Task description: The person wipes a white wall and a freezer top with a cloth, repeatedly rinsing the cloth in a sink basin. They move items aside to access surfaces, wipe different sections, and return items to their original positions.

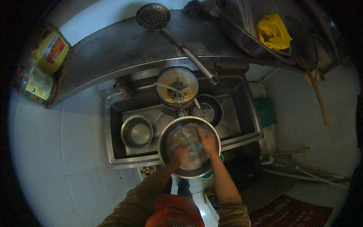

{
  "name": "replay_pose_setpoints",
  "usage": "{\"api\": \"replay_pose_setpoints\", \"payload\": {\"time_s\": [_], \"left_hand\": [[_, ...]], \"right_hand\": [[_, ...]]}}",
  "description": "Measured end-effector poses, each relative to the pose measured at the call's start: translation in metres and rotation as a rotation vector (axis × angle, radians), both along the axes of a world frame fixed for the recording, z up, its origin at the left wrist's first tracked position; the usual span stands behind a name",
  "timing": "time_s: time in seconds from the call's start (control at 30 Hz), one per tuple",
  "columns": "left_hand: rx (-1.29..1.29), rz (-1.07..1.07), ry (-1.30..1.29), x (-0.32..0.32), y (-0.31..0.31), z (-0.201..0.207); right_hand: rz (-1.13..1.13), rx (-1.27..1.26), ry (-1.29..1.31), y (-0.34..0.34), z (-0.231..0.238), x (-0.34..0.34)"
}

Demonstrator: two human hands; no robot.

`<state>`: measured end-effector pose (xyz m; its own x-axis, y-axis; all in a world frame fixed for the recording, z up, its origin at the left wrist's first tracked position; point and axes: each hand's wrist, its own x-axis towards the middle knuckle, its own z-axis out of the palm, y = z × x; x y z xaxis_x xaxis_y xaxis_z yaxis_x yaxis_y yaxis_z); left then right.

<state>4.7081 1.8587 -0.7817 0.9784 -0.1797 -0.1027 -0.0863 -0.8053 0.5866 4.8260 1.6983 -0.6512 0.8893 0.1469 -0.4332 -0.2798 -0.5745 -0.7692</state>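
A wide steel basin (163, 148) rests over the front edge of the sink, with cloudy water and pale, translucent stuff in it that I cannot make out. Both hands are inside the basin. My right hand (208, 142) is at its right side, fingers closed and pointing up toward the far rim; whatever they grip is too unclear to name. Lower and to the left, my left hand (182, 155) is smeared by motion, so its fingers do not show plainly.
In the double sink (113, 151) stand a small steel pot (137, 131), a dark round pan (217, 109) and an enamel bowl (162, 81) with spoons. A skimmer (153, 16) lies across the steel counter (109, 41), its handle over the sink. Bottles (39, 83) stand left, a yellow bag (273, 32) right.
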Motion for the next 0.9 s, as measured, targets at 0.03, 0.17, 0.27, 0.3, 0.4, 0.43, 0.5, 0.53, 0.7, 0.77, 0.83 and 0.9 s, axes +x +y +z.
{"api": "replay_pose_setpoints", "payload": {"time_s": [0.03, 0.17, 0.27, 0.3, 0.4, 0.43, 0.5, 0.53, 0.7, 0.77, 0.83, 0.9], "left_hand": [[0.024, -0.017, 0.01, -0.001, 0.011, 0.005], [0.329, -0.122, 0.387, 0.0, 0.038, 0.033], [0.407, 0.004, 0.048, 0.015, 0.034, 0.043], [0.387, 0.054, -0.085, 0.023, 0.03, 0.042], [0.115, -0.035, -0.389, 0.047, 0.016, 0.029], [0.135, -0.037, -0.308, 0.056, 0.012, 0.023], [0.192, -0.063, -0.065, 0.07, 0.002, 0.015], [0.123, -0.036, -0.031, 0.073, -0.003, 0.013], [-0.032, 0.042, 0.18, 0.071, -0.038, 0.04], [0.004, -0.009, -0.214, 0.064, -0.051, 0.061], [0.036, 0.005, -0.382, 0.059, -0.057, 0.081], [0.063, 0.034, -0.282, 0.058, -0.054, 0.097]], "right_hand": [[0.118, -0.106, 0.091, -0.006, -0.01, 0.004], [0.351, -0.643, -0.241, -0.011, -0.068, -0.031], [0.216, -0.693, -0.45, -0.002, -0.107, -0.061], [0.285, -0.639, -0.592, 0.0, -0.117, -0.068], [0.456, -0.57, -0.614, -0.007, -0.137, -0.072], [0.457, -0.567, -0.463, -0.016, -0.141, -0.066], [0.213, -0.298, -0.238, -0.021, -0.149, -0.058], [-0.026, -0.032, -0.16, -0.015, -0.154, -0.055], [-0.689, 1.416, 0.458, 0.005, -0.142, -0.051], [-0.775, 1.586, 0.477, 0.008, -0.125, -0.048], [-0.567, 1.756, 0.522, 0.007, -0.11, -0.047], [-0.496, 1.817, 0.523, 0.007, -0.106, -0.047]]}}
